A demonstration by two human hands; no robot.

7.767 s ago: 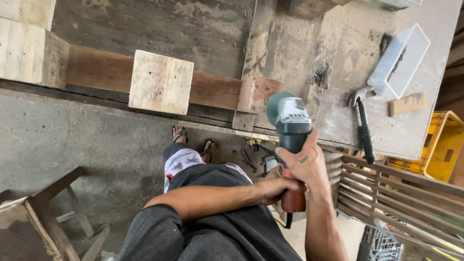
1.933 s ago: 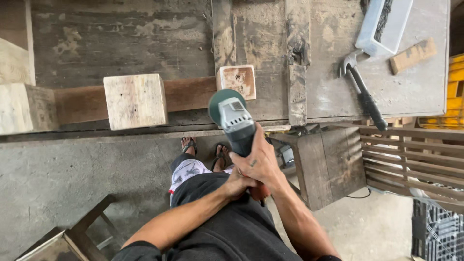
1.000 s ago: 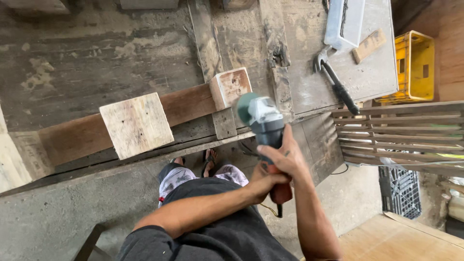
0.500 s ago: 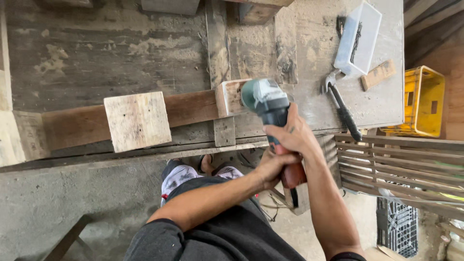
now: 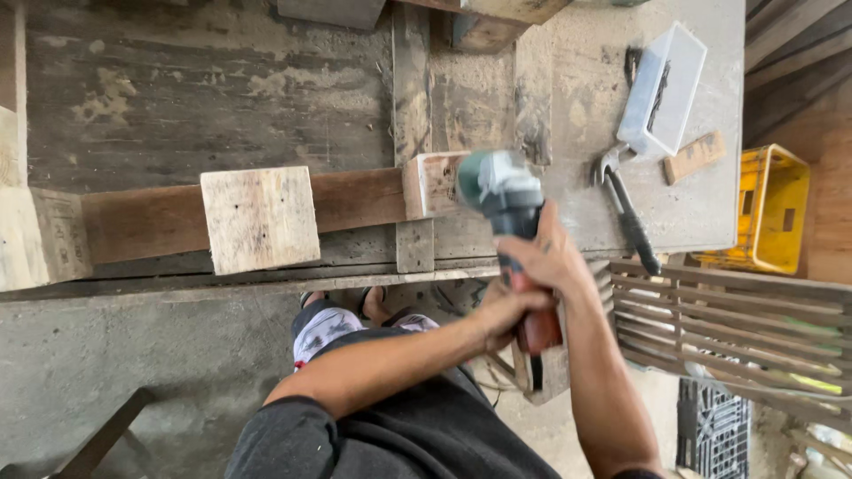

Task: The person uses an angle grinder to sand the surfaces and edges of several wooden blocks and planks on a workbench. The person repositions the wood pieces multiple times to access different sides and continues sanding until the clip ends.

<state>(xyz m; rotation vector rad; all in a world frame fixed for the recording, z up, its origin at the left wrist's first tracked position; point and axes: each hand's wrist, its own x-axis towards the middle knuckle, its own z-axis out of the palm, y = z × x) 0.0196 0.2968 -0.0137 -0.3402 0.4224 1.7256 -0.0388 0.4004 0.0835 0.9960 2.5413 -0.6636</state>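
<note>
I hold a green and grey angle grinder point(image 5: 500, 191) with a red rear handle point(image 5: 540, 333) in both hands. My right hand point(image 5: 550, 257) wraps the body just behind the head. My left hand point(image 5: 501, 310) grips the red handle lower down. The grinder head sits right beside a small pale wood block point(image 5: 432, 184) fixed at the end of a brown plank point(image 5: 355, 200). A larger square wood block point(image 5: 259, 218) is on the same plank to the left.
A worn wooden workbench point(image 5: 222, 98) fills the top. On its right part lie a claw hammer point(image 5: 627, 213), a clear plastic box point(image 5: 661, 89) and a small wood scrap point(image 5: 694, 156). A yellow crate point(image 5: 770, 211) and slatted panel point(image 5: 737, 319) are at right.
The grinder and both hands have shifted right along the bench to the small end block. The view has swung with them, and the yellow crate and hammer sit nearer the middle right.
</note>
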